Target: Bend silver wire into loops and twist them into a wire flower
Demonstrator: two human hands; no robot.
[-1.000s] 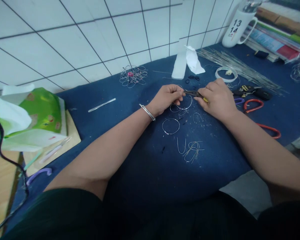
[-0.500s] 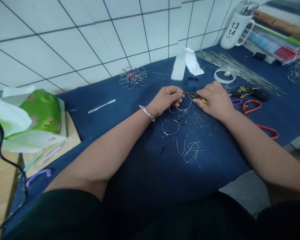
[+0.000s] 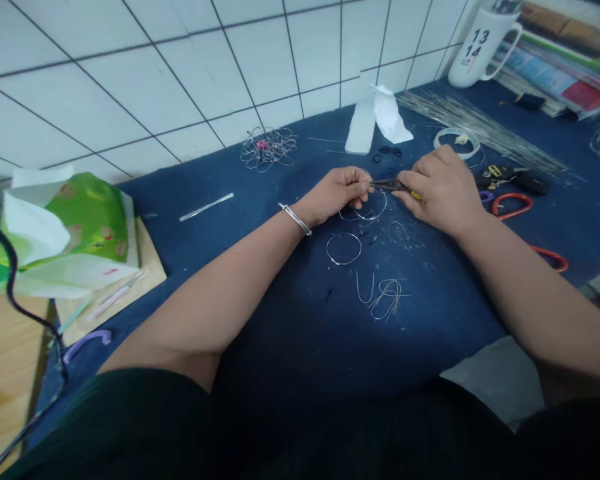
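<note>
My left hand [image 3: 343, 190] pinches a thin wire ring [image 3: 383, 211] between thumb and fingertips; part of the ring hangs below them. In my right hand [image 3: 440, 187] are pliers [image 3: 386, 185] with dark jaws and a yellow handle, mostly covered by the fingers. The jaw tips meet the wire at my left fingertips; the exact bite is too small to make out. Nearer me on the blue tabletop lies another wire ring [image 3: 344, 264] with small beads. Below it are a loose bundle of wires [image 3: 390, 299] and a U-shaped wire [image 3: 365, 300].
A tangle of beaded wire rings [image 3: 267, 148] sits by the tiled wall. Long straight wires [image 3: 490, 137], a tape roll [image 3: 457, 137] and red-handled scissors [image 3: 514, 203] lie right. A white mug [image 3: 483, 47] stands behind. At left is a green tissue pack [image 3: 90, 220].
My right hand has turned slightly and moved a little to the right with the pliers, so less yellow handle shows. My left hand keeps its pinch. The whole view has shifted slightly.
</note>
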